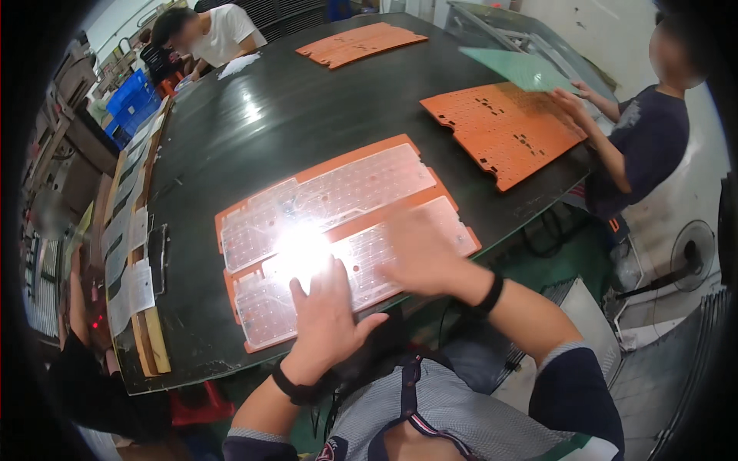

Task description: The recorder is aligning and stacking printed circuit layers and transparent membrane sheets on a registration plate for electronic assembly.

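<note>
An orange perforated board lies on the dark table before me, bearing two clear dotted panels, a far one and a near one. Fingers spread, my left hand reaches over the near panel beside a bright glare; it holds nothing. The glare hides part of both panels. My right hand is over the right half of the near panel, blurred by motion, so its fingers do not show clearly. Whether either hand presses on the panel I cannot tell.
At the right a person holds a greenish transparent sheet above another orange board. A third orange board lies at the far edge. Papers and wooden strips line the left edge. Another person bends over the far left corner.
</note>
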`<state>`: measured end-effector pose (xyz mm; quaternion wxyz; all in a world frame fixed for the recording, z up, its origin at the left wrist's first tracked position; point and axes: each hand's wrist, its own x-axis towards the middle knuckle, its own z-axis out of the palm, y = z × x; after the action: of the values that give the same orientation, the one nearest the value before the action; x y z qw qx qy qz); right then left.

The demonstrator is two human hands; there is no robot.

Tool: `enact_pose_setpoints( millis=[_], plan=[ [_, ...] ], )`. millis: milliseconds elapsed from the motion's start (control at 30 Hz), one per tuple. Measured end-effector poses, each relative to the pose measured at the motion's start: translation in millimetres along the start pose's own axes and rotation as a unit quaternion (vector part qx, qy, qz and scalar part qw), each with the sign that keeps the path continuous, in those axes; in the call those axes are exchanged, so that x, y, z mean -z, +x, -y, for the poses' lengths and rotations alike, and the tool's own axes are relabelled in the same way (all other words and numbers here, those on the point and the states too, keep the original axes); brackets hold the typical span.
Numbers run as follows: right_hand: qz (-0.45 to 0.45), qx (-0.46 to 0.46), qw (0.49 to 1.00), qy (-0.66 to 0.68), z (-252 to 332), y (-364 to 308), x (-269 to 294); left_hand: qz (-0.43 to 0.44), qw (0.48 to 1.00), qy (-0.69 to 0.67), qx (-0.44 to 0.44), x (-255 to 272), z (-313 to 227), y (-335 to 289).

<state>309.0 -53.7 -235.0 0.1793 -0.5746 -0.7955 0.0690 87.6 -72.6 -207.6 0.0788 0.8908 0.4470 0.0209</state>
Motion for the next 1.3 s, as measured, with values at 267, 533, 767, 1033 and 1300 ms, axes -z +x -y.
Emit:
enact_pose_setpoints(
  millis=[267,533,767,1033,1300],
  plan=[
    [0.004,-0.138,0.986,-0.095,-10.4,-11.1,26.9,-0.063,0.994,-0.042,-0.078,-2.1,-5.5,57.3],
    [0.041,-0.113,0.987,-0.105,-21.7,-14.4,38.4,-0.052,0.994,-0.002,0.092,12.4,86.1,-17.4],
    [0.145,0.011,0.989,-0.017,19.7,81.0,72.9,0.028,0.981,0.104,0.159,49.8,97.8,-3.8],
    [0.188,0.010,0.980,-0.062,-26.9,115.1,33.7,0.052,0.998,0.026,0.023,27.0,83.9,42.9],
    [0.056,-0.112,0.987,-0.100,-49.1,94.3,35.4,-0.020,0.996,-0.037,-0.083,11.2,47.0,135.7]
  ],
)
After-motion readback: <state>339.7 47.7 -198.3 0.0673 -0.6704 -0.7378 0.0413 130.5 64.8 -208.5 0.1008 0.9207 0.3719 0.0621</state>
